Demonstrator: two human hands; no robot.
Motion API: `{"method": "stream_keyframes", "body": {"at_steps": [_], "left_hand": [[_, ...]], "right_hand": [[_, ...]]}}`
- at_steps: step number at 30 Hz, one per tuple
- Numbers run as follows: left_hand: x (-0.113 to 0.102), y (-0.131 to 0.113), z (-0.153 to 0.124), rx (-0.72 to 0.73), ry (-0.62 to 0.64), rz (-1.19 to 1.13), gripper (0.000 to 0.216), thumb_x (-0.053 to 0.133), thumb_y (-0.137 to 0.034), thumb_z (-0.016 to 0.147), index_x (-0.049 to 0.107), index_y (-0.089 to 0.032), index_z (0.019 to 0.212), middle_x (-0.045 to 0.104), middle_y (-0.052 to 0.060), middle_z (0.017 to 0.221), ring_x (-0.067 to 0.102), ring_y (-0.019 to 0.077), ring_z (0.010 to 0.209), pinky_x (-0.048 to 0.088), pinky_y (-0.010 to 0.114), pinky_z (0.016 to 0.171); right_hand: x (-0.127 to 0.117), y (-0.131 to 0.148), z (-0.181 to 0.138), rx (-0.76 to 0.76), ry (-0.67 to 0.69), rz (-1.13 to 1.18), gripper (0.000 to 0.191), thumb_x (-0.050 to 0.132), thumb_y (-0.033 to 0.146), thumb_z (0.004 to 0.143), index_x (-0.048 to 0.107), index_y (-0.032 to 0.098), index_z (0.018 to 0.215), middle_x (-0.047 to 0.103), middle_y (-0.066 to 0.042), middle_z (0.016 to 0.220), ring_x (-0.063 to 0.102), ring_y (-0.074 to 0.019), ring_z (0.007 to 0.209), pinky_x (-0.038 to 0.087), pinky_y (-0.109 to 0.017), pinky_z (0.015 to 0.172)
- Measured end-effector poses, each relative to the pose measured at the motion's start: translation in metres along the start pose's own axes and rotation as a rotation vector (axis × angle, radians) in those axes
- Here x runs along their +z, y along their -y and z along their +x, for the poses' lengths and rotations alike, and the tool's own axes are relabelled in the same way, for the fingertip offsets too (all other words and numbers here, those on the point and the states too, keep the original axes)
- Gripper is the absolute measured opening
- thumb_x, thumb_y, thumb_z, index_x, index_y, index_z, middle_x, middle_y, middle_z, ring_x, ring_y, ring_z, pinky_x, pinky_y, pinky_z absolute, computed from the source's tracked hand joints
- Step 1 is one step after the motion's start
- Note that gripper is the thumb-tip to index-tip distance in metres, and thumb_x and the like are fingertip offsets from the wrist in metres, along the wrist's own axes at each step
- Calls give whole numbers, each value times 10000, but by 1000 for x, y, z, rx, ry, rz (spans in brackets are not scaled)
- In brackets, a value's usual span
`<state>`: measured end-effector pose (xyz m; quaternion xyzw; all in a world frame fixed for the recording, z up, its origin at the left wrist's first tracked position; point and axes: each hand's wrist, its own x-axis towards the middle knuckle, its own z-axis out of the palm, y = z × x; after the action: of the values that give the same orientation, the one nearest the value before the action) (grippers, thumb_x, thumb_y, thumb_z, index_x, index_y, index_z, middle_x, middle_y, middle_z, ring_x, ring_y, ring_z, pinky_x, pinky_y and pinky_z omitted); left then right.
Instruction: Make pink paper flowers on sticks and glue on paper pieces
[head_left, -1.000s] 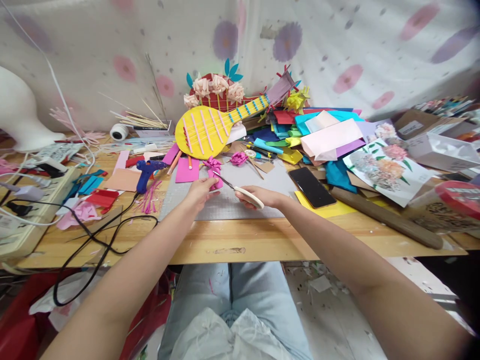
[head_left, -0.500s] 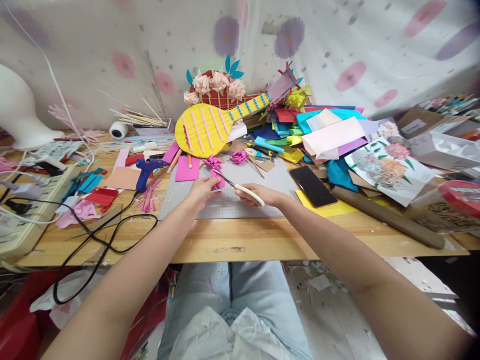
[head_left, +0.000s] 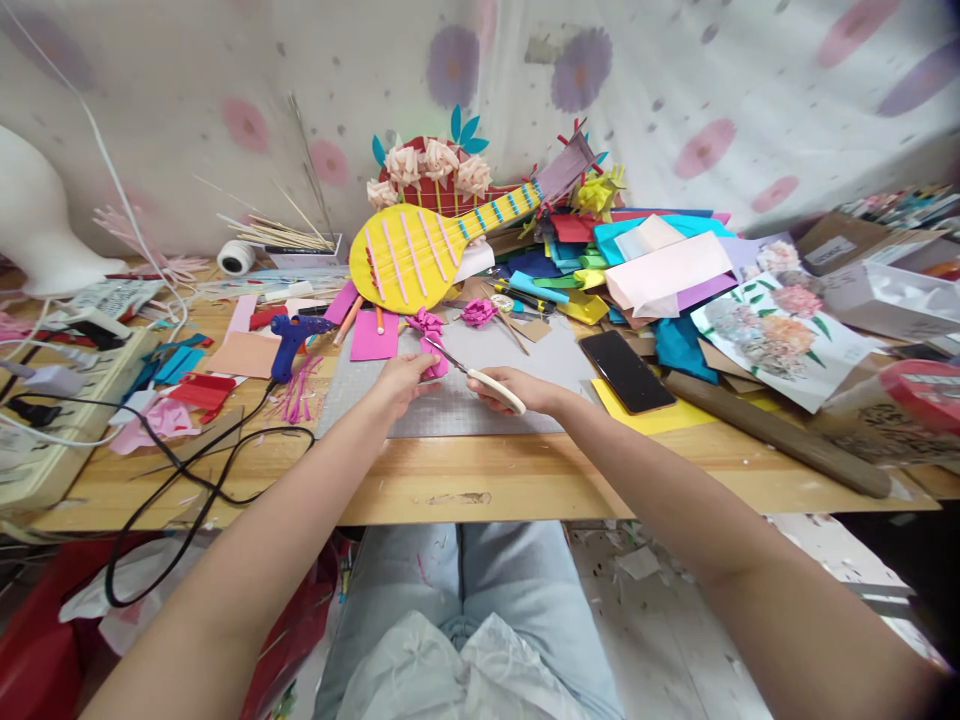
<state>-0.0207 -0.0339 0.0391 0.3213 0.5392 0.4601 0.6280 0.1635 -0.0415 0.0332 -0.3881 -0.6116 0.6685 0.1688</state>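
My left hand [head_left: 403, 380] pinches a small pink paper piece [head_left: 435, 367] over the grey cutting mat [head_left: 457, 410]. My right hand [head_left: 517, 388] is closed round the cream handles of a pair of scissors [head_left: 480, 379], whose blades point up and left into the pink paper. A finished pink paper flower [head_left: 425, 323] lies just beyond on the mat, and a second magenta flower [head_left: 478, 313] sits to its right.
A yellow paper guitar [head_left: 420, 255] leans at the back. A blue glue gun [head_left: 291, 340] with black cord lies left. A black phone [head_left: 626, 372] and a heap of coloured paper [head_left: 645, 265] fill the right. A power strip [head_left: 67, 400] sits far left.
Both hands stay in nearly the same place over the mat; the scissors and pink paper have shifted only slightly upward in view.
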Motion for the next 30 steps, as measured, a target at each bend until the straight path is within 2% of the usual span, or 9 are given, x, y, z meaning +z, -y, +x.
{"method": "stream_keyframes", "body": {"at_steps": [11, 24, 30], "left_hand": [[-7, -6, -1, 24, 1, 46, 80, 630, -164, 602, 572, -138, 552, 578, 20, 557, 523, 92, 559, 501, 259, 593], [-26, -9, 4, 18, 16, 100, 75, 610, -168, 629, 607, -113, 577, 568, 8, 572, 513, 86, 553, 493, 266, 602], [-27, 3, -1, -55, 99, 147, 92, 671, -179, 605, 629, -98, 611, 614, 44, 642, 549, 110, 597, 488, 278, 614]], "right_hand": [[6, 4, 8, -7, -26, -42, 461, 622, 578, 659, 370, 192, 672, 299, 102, 491, 273, -22, 359, 240, -172, 324], [16, 9, 16, -9, -58, -131, 462, 594, 597, 675, 369, 194, 652, 318, 94, 456, 321, -38, 350, 264, -184, 325], [18, 18, 18, -30, -106, -105, 443, 593, 570, 698, 363, 192, 657, 331, 89, 487, 307, -29, 363, 252, -185, 336]]}}
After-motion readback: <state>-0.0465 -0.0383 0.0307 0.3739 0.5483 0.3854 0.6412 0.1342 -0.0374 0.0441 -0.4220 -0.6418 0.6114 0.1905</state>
